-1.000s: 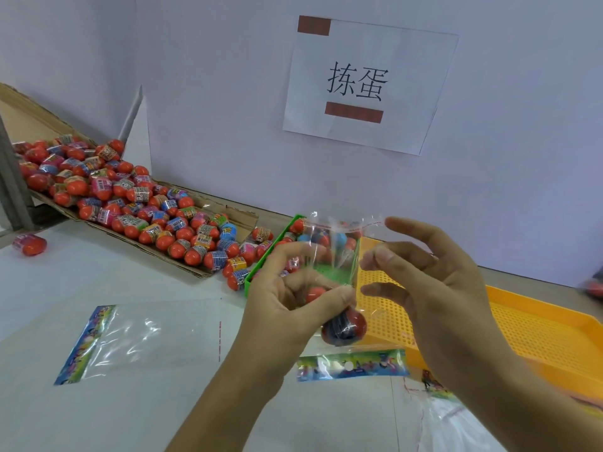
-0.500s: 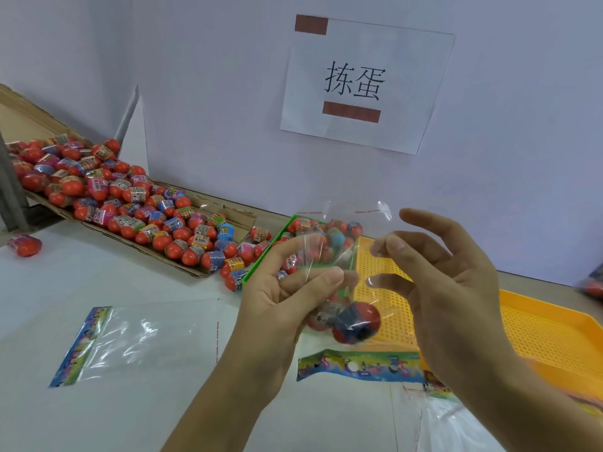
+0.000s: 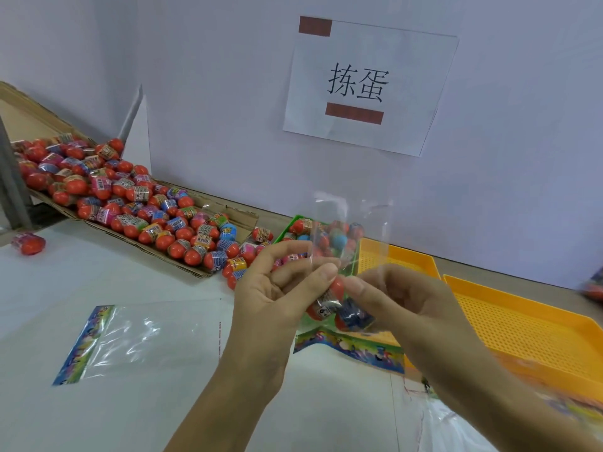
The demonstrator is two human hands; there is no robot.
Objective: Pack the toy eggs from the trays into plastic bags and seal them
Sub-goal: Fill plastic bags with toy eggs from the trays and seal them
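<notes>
A clear plastic bag (image 3: 352,220) with a colourful printed bottom strip (image 3: 352,349) hangs upright above the table. Two toy eggs (image 3: 339,309) lie in its lower part. My left hand (image 3: 277,298) pinches the bag's left side between thumb and fingers. My right hand (image 3: 401,298) pinches its right side at the same height, thumb tips nearly meeting. Many red toy eggs (image 3: 137,203) with bright wrappers fill a cardboard tray (image 3: 195,272) at the left. More eggs sit in a green tray (image 3: 293,221) behind the bag.
An empty flat bag (image 3: 137,337) lies on the white table at the left. Two yellow perforated trays (image 3: 522,331) stand at the right. One loose egg (image 3: 29,243) rests at the far left. A paper sign (image 3: 368,86) hangs on the wall. More bags (image 3: 456,429) lie at bottom right.
My right hand has closed in from open fingers to a pinch on the bag beside my left thumb. The bag's flap now stands taller above both hands.
</notes>
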